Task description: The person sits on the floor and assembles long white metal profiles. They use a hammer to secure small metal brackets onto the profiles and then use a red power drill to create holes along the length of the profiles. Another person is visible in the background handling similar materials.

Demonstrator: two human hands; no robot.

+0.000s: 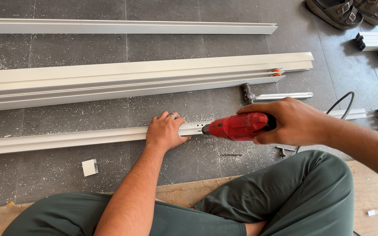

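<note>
Two hands share the work: left hand (166,131) presses flat, fingers spread, on the aluminium rail (66,140) while right hand (292,120), fingers clenched around the red drill (237,126), should keep it level against that rail.

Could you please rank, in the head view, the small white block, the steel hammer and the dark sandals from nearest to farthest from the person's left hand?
From the left hand:
1. Small white block, lower left.
2. Steel hammer, upper right.
3. Dark sandals, top right corner.

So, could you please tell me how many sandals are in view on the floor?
2: both sit at the top right corner, one dark strapped sandal nearer the middle and the other sandal beside it, partly cut off by the frame edge.
</note>
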